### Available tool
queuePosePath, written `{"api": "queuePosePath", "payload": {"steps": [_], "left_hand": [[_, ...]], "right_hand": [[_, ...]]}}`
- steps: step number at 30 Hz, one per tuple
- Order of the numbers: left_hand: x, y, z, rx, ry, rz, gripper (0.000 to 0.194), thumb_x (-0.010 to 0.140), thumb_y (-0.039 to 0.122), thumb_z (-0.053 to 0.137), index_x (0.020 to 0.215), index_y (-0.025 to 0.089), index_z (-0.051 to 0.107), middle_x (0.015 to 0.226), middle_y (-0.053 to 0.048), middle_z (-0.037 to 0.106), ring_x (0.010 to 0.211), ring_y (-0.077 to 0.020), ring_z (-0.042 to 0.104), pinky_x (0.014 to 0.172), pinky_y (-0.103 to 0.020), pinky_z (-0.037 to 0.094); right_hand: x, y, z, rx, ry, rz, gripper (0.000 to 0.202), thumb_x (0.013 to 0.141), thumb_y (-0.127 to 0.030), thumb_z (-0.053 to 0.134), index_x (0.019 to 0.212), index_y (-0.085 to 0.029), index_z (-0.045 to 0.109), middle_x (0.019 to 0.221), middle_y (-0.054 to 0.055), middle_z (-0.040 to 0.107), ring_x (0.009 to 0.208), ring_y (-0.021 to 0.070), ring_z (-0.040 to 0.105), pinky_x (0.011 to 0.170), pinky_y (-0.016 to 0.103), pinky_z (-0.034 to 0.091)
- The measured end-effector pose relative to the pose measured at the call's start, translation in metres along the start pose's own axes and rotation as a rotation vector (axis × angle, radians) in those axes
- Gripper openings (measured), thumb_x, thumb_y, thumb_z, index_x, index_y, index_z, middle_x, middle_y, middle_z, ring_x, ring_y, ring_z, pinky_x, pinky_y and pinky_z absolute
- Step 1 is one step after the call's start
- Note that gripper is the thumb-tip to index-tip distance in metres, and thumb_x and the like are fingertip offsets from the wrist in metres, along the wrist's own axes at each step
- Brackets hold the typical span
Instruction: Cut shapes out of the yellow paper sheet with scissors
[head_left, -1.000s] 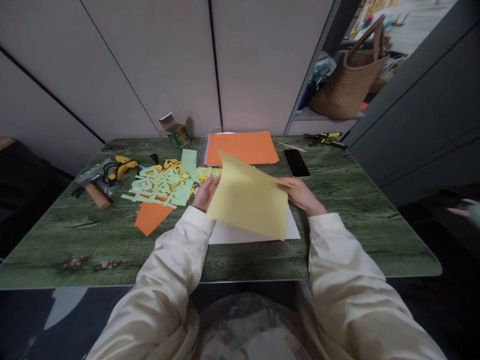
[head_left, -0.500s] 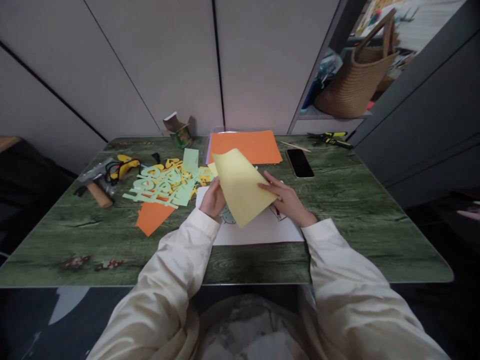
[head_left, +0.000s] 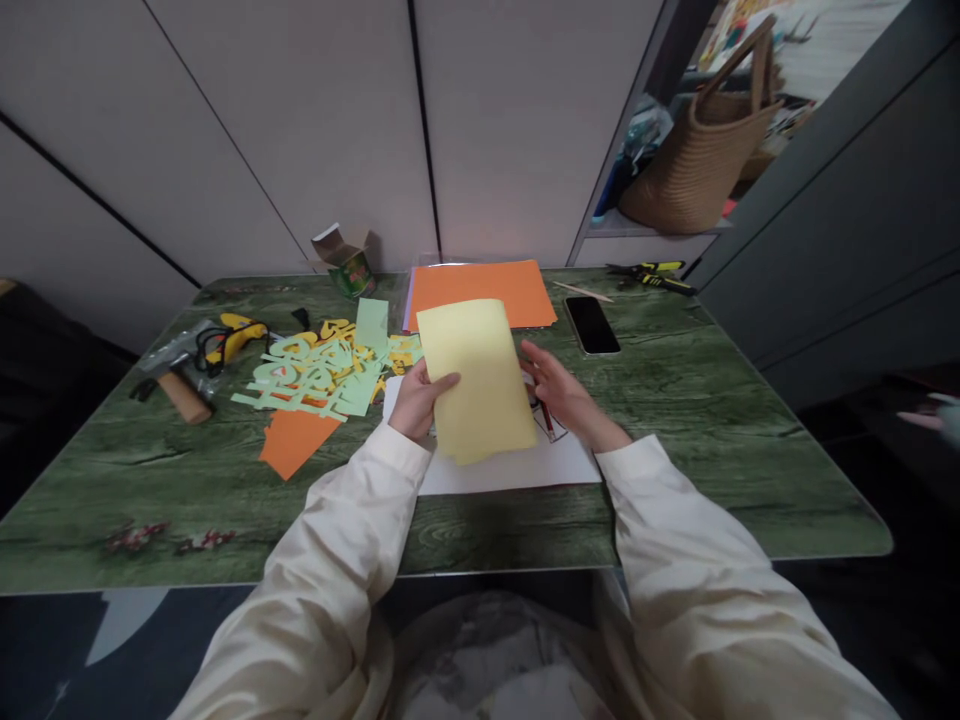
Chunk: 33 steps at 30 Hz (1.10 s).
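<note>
My left hand [head_left: 417, 402] grips the left edge of a yellow paper sheet [head_left: 480, 375], its thumb on top. The sheet is held above a white sheet with drawings [head_left: 510, 478]. My right hand [head_left: 562, 395] is beside the yellow sheet's right edge, fingers apart, with nothing gripped in it. Under that hand a red pen or pencil [head_left: 548, 421] lies on the white sheet. To the left is a pile of green and yellow paper cutouts [head_left: 315, 370] with an orange piece [head_left: 296, 440] at its front. Orange sheets [head_left: 517, 285] lie behind the yellow one.
A hammer [head_left: 184, 397] and a yellow corded tool [head_left: 238, 340] lie at left. An opened box [head_left: 352, 268] stands at the back. A phone [head_left: 592, 325], a thin stick [head_left: 583, 292] and pliers [head_left: 660, 278] lie at right. Part of another person's hand [head_left: 921, 420] shows far right.
The yellow sheet has turned more upright in view, and my left thumb now lies over it. My right hand has come off its right edge. The view has shifted slightly.
</note>
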<state>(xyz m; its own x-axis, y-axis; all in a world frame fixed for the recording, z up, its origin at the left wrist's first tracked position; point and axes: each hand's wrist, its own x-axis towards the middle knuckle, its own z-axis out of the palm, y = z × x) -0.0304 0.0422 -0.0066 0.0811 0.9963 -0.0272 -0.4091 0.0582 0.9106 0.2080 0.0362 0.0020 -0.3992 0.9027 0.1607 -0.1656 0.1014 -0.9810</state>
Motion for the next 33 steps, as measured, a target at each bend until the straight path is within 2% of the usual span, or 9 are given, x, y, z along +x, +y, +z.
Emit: {"api": "queuePosePath", "payload": {"steps": [3,6,9,13,18,23,26,33], "left_hand": [[-0.004,0.002,0.007,0.065,-0.050,-0.033,0.046,0.060,0.023,0.077,0.102,0.017,0.059,0.101,-0.010,0.068,0.084,-0.0247,0.065,0.075,-0.039,0.051],[-0.006,0.001,0.015,0.182,-0.002,-0.013,0.050,0.054,0.023,0.081,0.099,0.016,0.059,0.098,-0.009,0.068,0.083,-0.0254,0.064,0.073,-0.039,0.052],[-0.009,-0.001,0.021,0.264,0.061,0.024,0.049,0.053,0.026,0.081,0.095,0.016,0.059,0.097,-0.008,0.068,0.083,-0.0245,0.064,0.073,-0.038,0.052],[-0.015,0.001,0.028,0.305,0.062,0.088,0.045,0.059,0.029,0.076,0.099,0.016,0.058,0.100,-0.009,0.067,0.087,-0.0240,0.063,0.074,-0.037,0.051],[-0.020,0.004,0.032,0.296,0.050,0.131,0.043,0.066,0.030,0.072,0.104,0.018,0.054,0.104,-0.009,0.066,0.089,-0.0239,0.063,0.072,-0.036,0.052],[-0.021,0.004,0.031,0.315,0.046,0.167,0.045,0.065,0.029,0.073,0.104,0.018,0.054,0.106,-0.009,0.065,0.093,-0.0254,0.062,0.076,-0.038,0.052],[-0.022,0.007,0.032,0.291,0.044,0.157,0.048,0.063,0.028,0.074,0.105,0.018,0.054,0.104,-0.009,0.066,0.092,-0.0264,0.062,0.077,-0.040,0.051],[-0.023,0.011,0.032,0.263,0.014,0.123,0.053,0.058,0.022,0.077,0.106,0.019,0.054,0.104,-0.008,0.066,0.094,-0.0273,0.062,0.077,-0.040,0.051]], "right_hand": [[0.000,0.002,0.009,0.201,0.008,0.158,0.075,0.072,-0.047,0.064,0.137,-0.037,0.029,0.142,0.003,0.039,0.120,0.0252,0.049,0.091,0.044,0.047],[-0.002,-0.003,0.016,0.240,0.040,0.230,0.079,0.065,-0.037,0.071,0.134,-0.034,0.031,0.131,0.005,0.051,0.110,0.0256,0.056,0.085,0.042,0.050],[-0.002,-0.005,0.019,0.158,0.171,0.178,0.078,0.058,-0.027,0.077,0.125,-0.031,0.038,0.120,0.004,0.058,0.104,0.0253,0.059,0.083,0.042,0.051],[-0.002,-0.003,0.022,-0.018,0.272,0.076,0.070,0.057,-0.026,0.078,0.118,-0.028,0.044,0.113,0.004,0.059,0.103,0.0255,0.058,0.085,0.044,0.049],[-0.003,-0.002,0.021,-0.153,0.250,0.023,0.075,0.057,-0.027,0.078,0.122,-0.026,0.042,0.119,0.006,0.056,0.109,0.0266,0.054,0.091,0.046,0.045],[-0.003,-0.004,0.019,-0.215,0.236,-0.003,0.078,0.057,-0.026,0.078,0.126,-0.023,0.040,0.124,0.008,0.053,0.113,0.0272,0.050,0.094,0.046,0.042],[-0.003,-0.006,0.020,-0.173,0.216,0.000,0.080,0.057,-0.026,0.078,0.127,-0.024,0.039,0.125,0.008,0.053,0.114,0.0271,0.050,0.095,0.045,0.042],[-0.007,-0.011,0.022,0.027,0.107,0.122,0.074,0.058,-0.028,0.078,0.122,-0.029,0.041,0.127,0.007,0.053,0.112,0.0286,0.053,0.086,0.047,0.049]]}}
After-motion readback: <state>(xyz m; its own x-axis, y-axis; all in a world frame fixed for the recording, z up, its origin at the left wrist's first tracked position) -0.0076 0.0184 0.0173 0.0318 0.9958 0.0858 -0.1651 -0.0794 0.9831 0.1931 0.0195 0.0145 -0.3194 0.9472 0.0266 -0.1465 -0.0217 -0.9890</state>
